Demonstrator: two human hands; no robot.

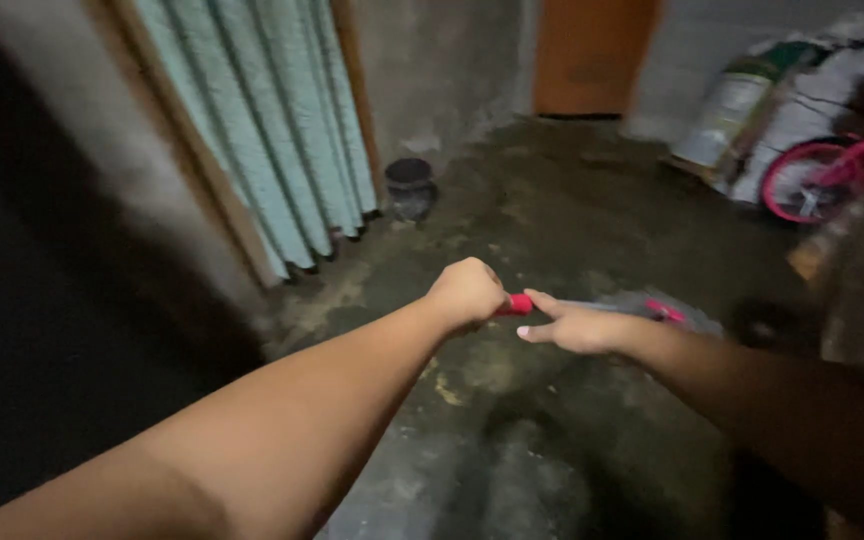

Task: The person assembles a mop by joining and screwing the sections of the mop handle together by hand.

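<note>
Head view, looking down over both outstretched arms onto a dim, stained concrete floor (552,210).

Left hand (466,292) is clenching in a fist around the red end (518,304) of a long thin handle, only the red tip showing past the knuckles. Right hand (574,328) is resting along the same handle just beyond, fingers stretched flat and pointing toward the left fist, not wrapped around; whether the thumb is gripping underneath, I cannot tell. Handle's pale shaft (607,305) is running rightward behind the right hand to a pink fitting (664,311), then blurring out; what sits at the far end is not showing.

Progress: tool is taken up in both hands and held level above the floor, and nothing on the wet, blotchy surface is showing a worked patch or an untouched one.

Surroundings: pale green curtain (272,120) hanging in a doorway at left, small dark pot (410,187) on the floor beside it, orange door (592,55) at the back, white sacks (782,100) and a pink bicycle wheel (812,180) at right.
</note>
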